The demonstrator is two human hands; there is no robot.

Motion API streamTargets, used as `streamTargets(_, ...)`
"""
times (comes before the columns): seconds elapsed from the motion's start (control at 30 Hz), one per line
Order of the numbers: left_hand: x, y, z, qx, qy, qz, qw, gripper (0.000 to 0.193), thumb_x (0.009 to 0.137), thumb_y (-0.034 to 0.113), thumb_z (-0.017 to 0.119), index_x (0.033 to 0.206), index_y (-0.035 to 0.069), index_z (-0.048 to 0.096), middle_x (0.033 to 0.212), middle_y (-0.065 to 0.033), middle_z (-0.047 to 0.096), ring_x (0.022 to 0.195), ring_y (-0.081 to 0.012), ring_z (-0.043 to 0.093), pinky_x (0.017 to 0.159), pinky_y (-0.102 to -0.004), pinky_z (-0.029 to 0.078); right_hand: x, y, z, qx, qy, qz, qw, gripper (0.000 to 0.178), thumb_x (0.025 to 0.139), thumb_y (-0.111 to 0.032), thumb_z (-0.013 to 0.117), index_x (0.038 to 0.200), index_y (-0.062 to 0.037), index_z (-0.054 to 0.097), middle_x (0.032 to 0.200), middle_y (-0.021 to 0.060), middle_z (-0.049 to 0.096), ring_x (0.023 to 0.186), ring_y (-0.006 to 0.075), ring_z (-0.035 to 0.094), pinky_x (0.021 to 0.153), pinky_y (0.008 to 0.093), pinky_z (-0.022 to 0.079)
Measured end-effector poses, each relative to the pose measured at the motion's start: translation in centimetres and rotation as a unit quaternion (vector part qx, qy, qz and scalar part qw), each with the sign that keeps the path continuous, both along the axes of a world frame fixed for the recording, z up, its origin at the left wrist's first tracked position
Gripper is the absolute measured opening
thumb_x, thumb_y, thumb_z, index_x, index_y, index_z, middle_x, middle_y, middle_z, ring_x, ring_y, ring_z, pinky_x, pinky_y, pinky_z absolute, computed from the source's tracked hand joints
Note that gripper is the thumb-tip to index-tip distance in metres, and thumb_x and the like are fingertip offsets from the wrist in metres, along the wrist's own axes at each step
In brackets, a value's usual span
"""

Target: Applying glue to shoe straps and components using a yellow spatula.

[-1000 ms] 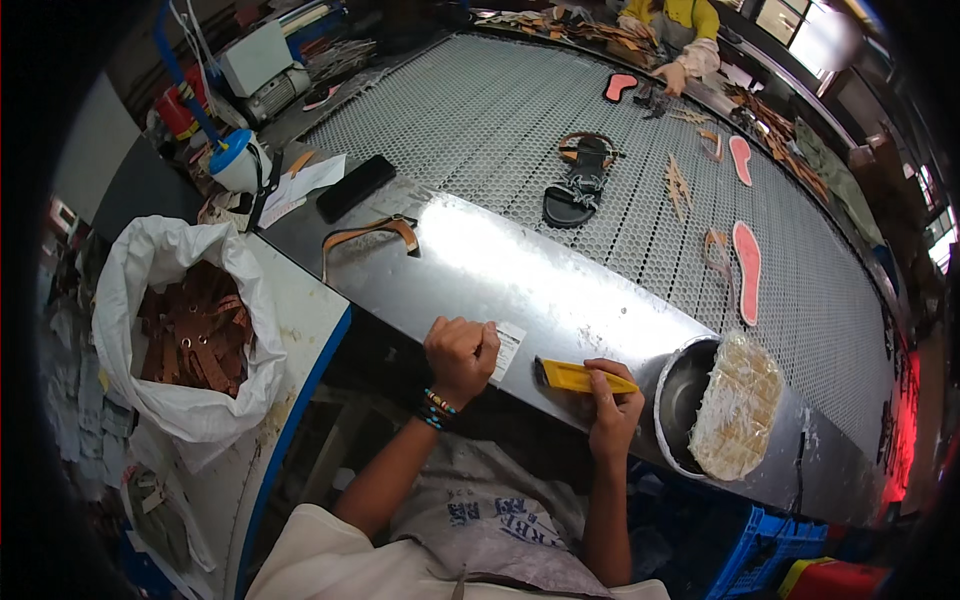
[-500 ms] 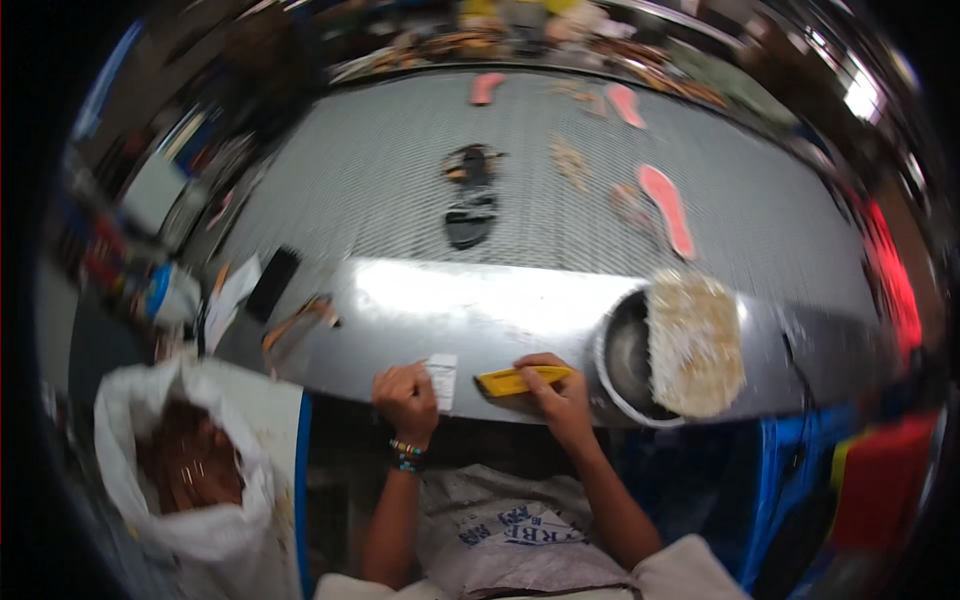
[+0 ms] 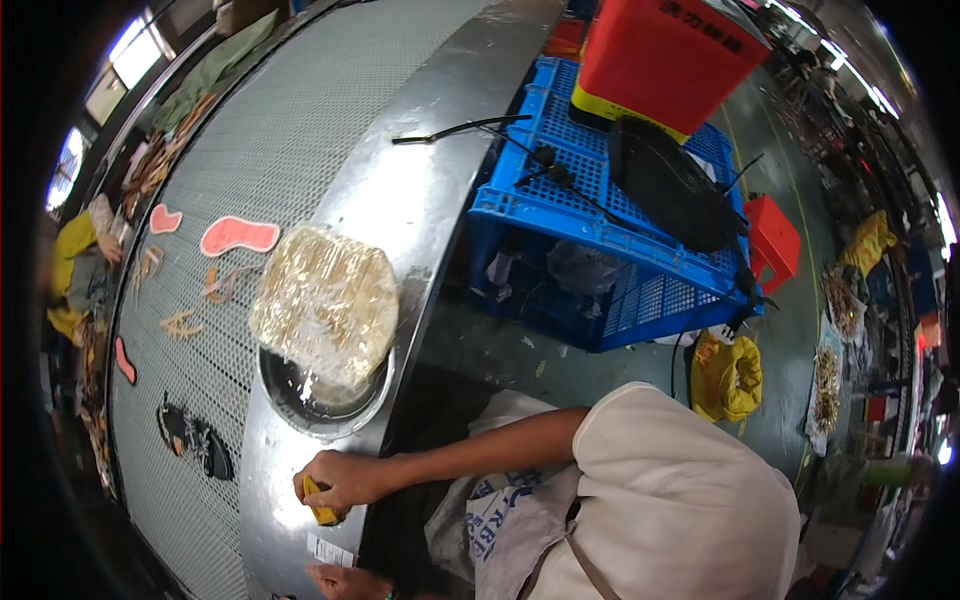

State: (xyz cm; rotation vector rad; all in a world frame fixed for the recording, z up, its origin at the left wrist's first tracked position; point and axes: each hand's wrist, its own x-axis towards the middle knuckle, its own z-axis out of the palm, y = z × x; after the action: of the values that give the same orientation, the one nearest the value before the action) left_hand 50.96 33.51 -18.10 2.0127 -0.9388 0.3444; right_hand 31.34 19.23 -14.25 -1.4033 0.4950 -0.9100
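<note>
My right hand (image 3: pixel 343 482) is closed around a yellow flat tool with a dark end (image 3: pixel 321 503), just over the metal strip of the table. Its exact kind I cannot make out. At the lower edge my left hand (image 3: pixel 345 580) has curled fingers; what they hold, if anything, is hidden. Beside it on the metal lies a small white printed slip (image 3: pixel 330 550). A round metal basin (image 3: pixel 325 425) stands near my right hand, partly covered by a yellowish slab in clear film (image 3: pixel 325 305).
On the grey mesh conveyor (image 3: pixel 330 75) lie pink insoles (image 3: pixel 240 236), a black sandal (image 3: pixel 195 440) and thin tan straps (image 3: pixel 181 325). To the right stands a blue plastic crate (image 3: pixel 600 270) bearing a red box (image 3: pixel 665 65) and a black seat (image 3: pixel 665 185). Another person's arm shows at far left.
My view has swung to the right, bringing in the blue crate and aisle; the white sack has left the picture. My right hand still grips the yellow tool.
</note>
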Motion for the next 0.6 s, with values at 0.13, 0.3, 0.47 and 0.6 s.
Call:
streamTargets(0.13,-1.5,0.7,2.0,0.038,-0.035,0.017,0.999,0.036,0.105,0.028,0.049,0.089,-0.002,0.058,0.078,-0.016,0.053,0.068,-0.0319,0.054,0.064,-0.0465,0.044,0.2,0.4,-0.1,-0.025,-0.002,0.004,1.0,0.024,0.091,-0.022,0.063,0.098,0.0016,0.064,0.084,0.0143,0.07,0.076,0.0228,0.067,0.071,0.0364,0.053)
streamTargets(0.3,-2.0,0.5,4.0,0.007,-0.029,-0.026,0.999,0.041,0.106,0.028,0.05,0.083,-0.006,0.055,0.07,-0.0186,0.05,0.063,-0.0329,0.046,0.062,-0.0469,0.041,0.2,0.1,-0.1,-0.031,-0.01,0.01,0.999,0.024,0.091,-0.021,0.063,0.098,0.002,0.064,0.085,0.0149,0.07,0.077,0.0228,0.067,0.071,0.0365,0.053)
streamTargets(0.47,-2.3,0.1,4.5,0.006,-0.008,-0.058,0.998,0.047,0.105,0.027,0.052,0.07,-0.004,0.052,0.06,-0.0138,0.045,0.056,-0.0282,0.038,0.056,-0.0454,0.036,-0.1,-0.1,1.1,0.006,-0.006,0.036,0.999,0.023,0.092,-0.019,0.062,0.101,0.0024,0.064,0.087,0.015,0.07,0.078,0.0206,0.066,0.072,0.0358,0.053)
streamTargets(0.6,-2.1,-0.3,4.2,-0.002,0.008,-0.092,0.996,0.049,0.103,0.027,0.056,0.065,-0.002,0.05,0.056,-0.0104,0.041,0.052,-0.0251,0.034,0.052,-0.0426,0.032,0.8,0.2,0.0,-0.02,-0.01,-0.004,1.0,0.022,0.09,-0.02,0.064,0.099,0.0004,0.066,0.082,0.016,0.07,0.075,0.0232,0.067,0.071,0.0364,0.052)
